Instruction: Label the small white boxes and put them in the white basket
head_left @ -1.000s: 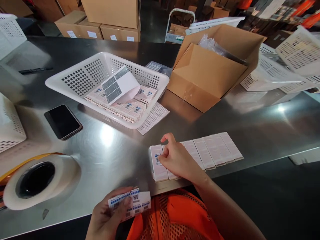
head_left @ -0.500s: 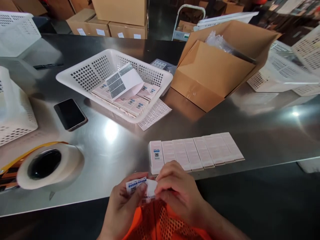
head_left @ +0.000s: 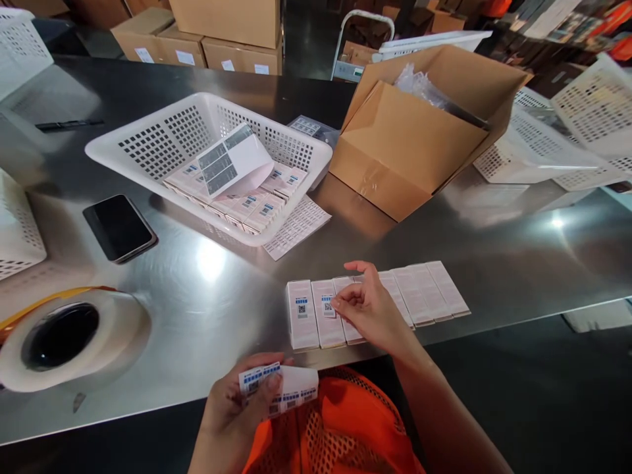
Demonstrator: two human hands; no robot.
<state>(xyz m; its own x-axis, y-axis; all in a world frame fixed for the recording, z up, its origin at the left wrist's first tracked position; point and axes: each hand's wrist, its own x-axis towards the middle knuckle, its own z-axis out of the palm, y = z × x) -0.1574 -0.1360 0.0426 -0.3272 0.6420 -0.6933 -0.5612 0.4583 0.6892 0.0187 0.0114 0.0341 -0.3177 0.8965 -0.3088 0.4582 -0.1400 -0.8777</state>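
Observation:
A row of slim pale-pink boxes (head_left: pixel 424 293) lies side by side near the table's front edge. The leftmost box (head_left: pixel 303 332) bears a blue-and-white QR sticker. Over the second box, my right hand (head_left: pixel 368 306) pinches the right edge of another QR sticker (head_left: pixel 327 305), which lies against the box's top face. Below the row, my left hand (head_left: pixel 247 405) grips a sheet of stickers (head_left: pixel 296 382), thumb on top. Several blue-headed stickers remain on the sheet, beside a bare white patch.
A white basket (head_left: pixel 143 181) holds similar boxes and a folded sheet. Behind the row stands an open carton (head_left: pixel 395 145). A phone (head_left: pixel 120 227) and a tape roll (head_left: pixel 113 336) lie at left, a printed sheet (head_left: pixel 299 227) partly under the basket.
My right hand has moved from the sticker sheet up and right to the second box, carrying a sticker. My left hand still holds the sheet. The view has shifted slightly.

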